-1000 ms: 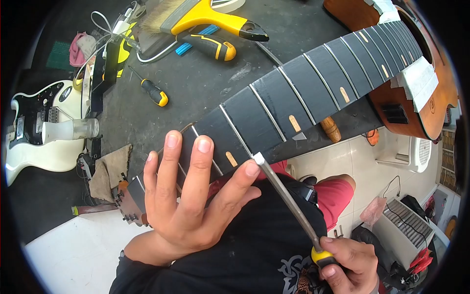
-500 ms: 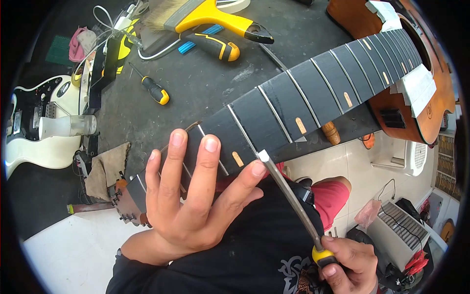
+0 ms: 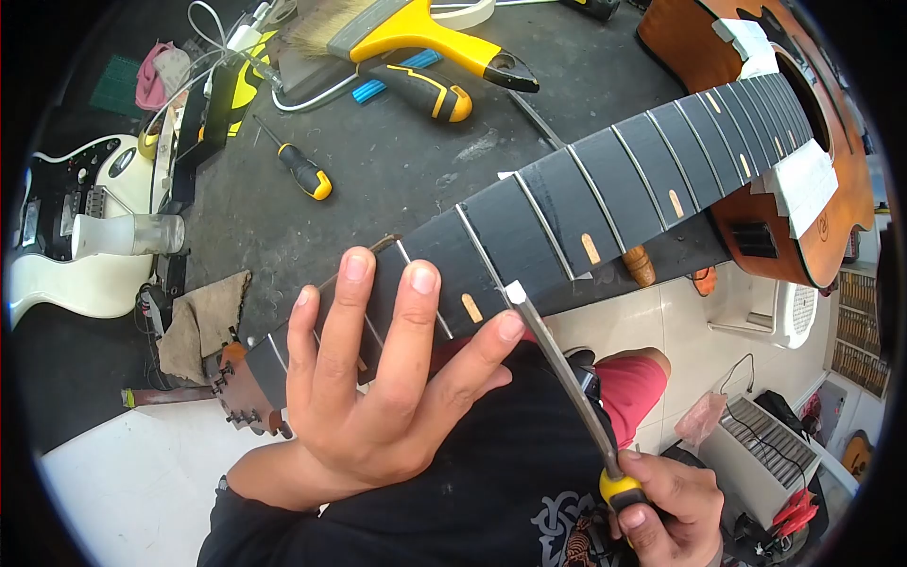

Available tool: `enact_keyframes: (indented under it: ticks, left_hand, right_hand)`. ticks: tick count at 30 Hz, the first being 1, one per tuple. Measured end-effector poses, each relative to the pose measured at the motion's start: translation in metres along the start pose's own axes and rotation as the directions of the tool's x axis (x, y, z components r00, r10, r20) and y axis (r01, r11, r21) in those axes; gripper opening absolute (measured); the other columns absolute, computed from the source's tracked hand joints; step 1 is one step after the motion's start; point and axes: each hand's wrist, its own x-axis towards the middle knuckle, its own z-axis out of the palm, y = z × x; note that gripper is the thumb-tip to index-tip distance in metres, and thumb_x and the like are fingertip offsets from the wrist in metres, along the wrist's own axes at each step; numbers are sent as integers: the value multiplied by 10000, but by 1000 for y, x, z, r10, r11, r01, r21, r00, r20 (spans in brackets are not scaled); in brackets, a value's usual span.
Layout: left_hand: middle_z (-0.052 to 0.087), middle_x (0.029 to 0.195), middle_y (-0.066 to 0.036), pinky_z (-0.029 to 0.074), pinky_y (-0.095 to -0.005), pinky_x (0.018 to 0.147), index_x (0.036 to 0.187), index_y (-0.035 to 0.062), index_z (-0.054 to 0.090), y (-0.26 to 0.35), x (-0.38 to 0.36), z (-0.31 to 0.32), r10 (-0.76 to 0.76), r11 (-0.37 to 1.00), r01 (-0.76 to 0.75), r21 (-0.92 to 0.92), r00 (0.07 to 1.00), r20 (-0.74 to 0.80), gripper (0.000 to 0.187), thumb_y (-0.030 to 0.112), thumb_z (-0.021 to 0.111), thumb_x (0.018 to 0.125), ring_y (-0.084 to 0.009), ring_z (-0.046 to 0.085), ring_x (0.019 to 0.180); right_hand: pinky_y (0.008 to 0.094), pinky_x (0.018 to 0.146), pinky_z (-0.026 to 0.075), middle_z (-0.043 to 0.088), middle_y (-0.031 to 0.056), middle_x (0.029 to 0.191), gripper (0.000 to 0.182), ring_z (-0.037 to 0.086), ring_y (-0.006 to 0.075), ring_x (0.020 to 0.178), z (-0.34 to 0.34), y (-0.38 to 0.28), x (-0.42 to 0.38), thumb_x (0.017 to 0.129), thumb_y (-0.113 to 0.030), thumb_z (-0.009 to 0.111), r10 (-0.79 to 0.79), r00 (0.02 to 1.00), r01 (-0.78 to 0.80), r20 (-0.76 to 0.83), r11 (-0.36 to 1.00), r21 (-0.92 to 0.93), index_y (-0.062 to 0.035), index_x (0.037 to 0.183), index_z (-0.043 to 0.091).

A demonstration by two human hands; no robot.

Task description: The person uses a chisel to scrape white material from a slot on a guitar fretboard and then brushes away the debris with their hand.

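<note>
The guitar's dark fretboard (image 3: pixel 539 227), with metal frets and light inlays, runs diagonally across the view. My left hand (image 3: pixel 387 378) lies on it near the headstock (image 3: pixel 248 392), fingers spread, its index fingertip at the lower edge by the tool's tip. Between thumb and fingers, my right hand (image 3: pixel 671 506) grips the yellow and black handle of what looks like a file (image 3: pixel 572 387). Its bright tip meets the fretboard's lower edge at the end of a fret. White paper (image 3: pixel 803 184) is taped on the brown guitar body (image 3: pixel 765 213).
A wide brush (image 3: pixel 416 38), a thick-handled tool (image 3: pixel 425 90) and a small screwdriver (image 3: pixel 304 172) lie on the dark bench (image 3: pixel 378 161). On the left are a white electric guitar (image 3: pixel 85 283), a clear cup (image 3: pixel 132 234) and a cloth (image 3: pixel 203 326). A white stool (image 3: pixel 794 317) stands right.
The file's tip stays near the same fret end, appearing slightly farther right and higher. The fretboard and left hand appear shifted slightly right. Both hands keep their positions on the neck and handle.
</note>
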Motion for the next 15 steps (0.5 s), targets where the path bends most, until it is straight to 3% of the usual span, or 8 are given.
enact_keyframes:
  ticks: [1, 8, 10, 15]
  left_hand:
    - [555, 1391, -195, 466, -523, 1013, 1321, 260, 665, 0, 0, 0, 2, 1000, -2, 7, 1000, -5, 544, 546, 728, 862, -462, 582, 1244]
    - [555, 1388, -193, 467, -518, 1013, 1298, 264, 679, 0, 1, 0, 1, 1000, -1, 8, 1000, -6, 523, 551, 725, 863, -462, 590, 1235]
    - [556, 1385, -192, 470, -521, 1007, 1296, 260, 680, -1, 1, 0, 3, 1000, -3, -6, 1000, -5, 533, 549, 737, 852, -466, 591, 1231]
    - [555, 1384, -192, 474, -524, 1000, 1297, 254, 680, 0, 1, 0, 3, 1000, -3, 6, 1000, -4, 545, 547, 747, 842, -468, 591, 1230]
  right_hand:
    - [311, 696, 557, 726, 218, 908, 446, 729, 257, 754, 1, 3, -1, 952, -64, 662, -4, 1000, 3, -14, 1000, -22, 20, 1382, 578]
    - [325, 753, 561, 735, 254, 981, 414, 746, 301, 798, 3, -3, 0, 914, -54, 715, 20, 997, -18, -75, 1000, 25, 11, 1316, 640]
    - [295, 851, 522, 705, 247, 1136, 384, 711, 253, 939, -2, -11, 5, 987, -77, 601, -27, 1000, 27, 0, 1000, -10, 146, 1299, 578]
    - [297, 870, 519, 702, 248, 1147, 385, 711, 259, 962, -1, -11, 4, 985, -70, 595, -29, 1000, 29, -2, 999, -16, 146, 1302, 577]
